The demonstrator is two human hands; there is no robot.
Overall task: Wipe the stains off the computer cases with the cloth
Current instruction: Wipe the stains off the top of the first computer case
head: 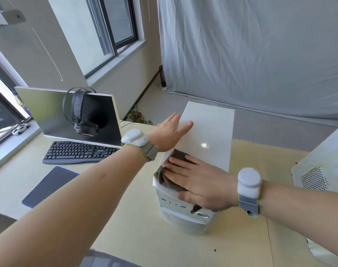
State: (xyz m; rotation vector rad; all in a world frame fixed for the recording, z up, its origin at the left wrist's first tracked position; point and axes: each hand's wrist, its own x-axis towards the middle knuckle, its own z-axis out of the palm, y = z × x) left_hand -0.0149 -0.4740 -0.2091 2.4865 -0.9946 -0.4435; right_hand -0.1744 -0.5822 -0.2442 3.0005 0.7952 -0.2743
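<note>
A white computer case stands upright on the pale desk in the middle of the view. My left hand lies flat against its upper left edge, thumb on the top panel, fingers straight. Near the front of the top panel a grey-brown cloth is pressed down by my right hand, palm flat and fingers straight. A corner of the cloth hangs over the front panel. A second white case with a perforated vent stands at the right edge.
To the left stand a monitor with black headphones hung on it, a black keyboard and a blue mouse pad. A white sheet hangs behind. A small plant sits on the floor beyond the desk.
</note>
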